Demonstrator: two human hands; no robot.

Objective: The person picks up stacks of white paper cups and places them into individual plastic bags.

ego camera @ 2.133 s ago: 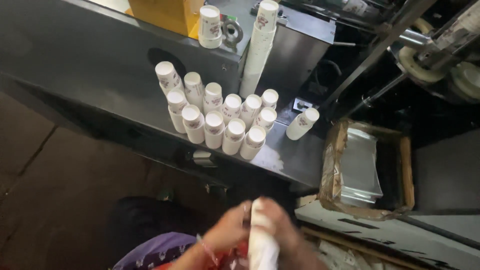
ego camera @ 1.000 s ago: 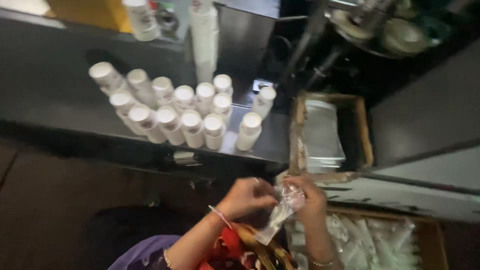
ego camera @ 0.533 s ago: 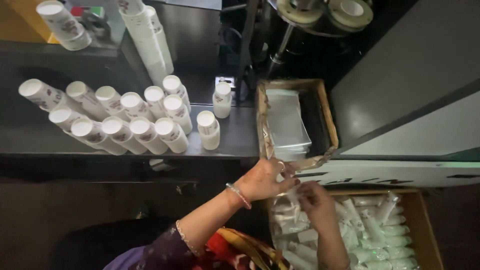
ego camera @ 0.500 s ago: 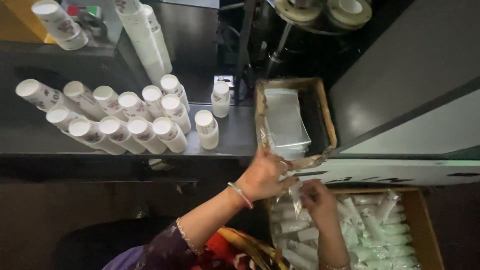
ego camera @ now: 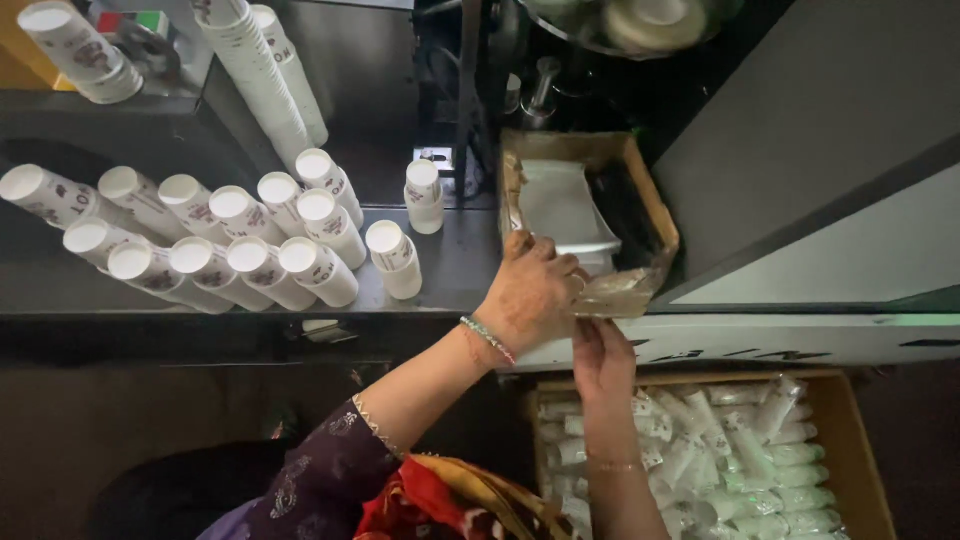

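My left hand reaches over the front edge of a small cardboard box, its fingers curled on a clear plastic bag that hangs over that edge. A pile of flat bags lies inside the box. Just below, my right hand points upward with its fingertips at the bag's lower edge; its grip is hidden. Under both hands stands an open carton filled with several plastic-wrapped cup stacks.
Several stacks of white paper cups lie side by side on the dark shelf at the left. A tall cup stack leans behind them. Machine parts sit at the top, and a grey panel is at the right.
The wrapped cup stack I was holding has gone down into the carton. The view has swung right. My left hand has risen onto the bag box, and my right hand has come up beneath it.
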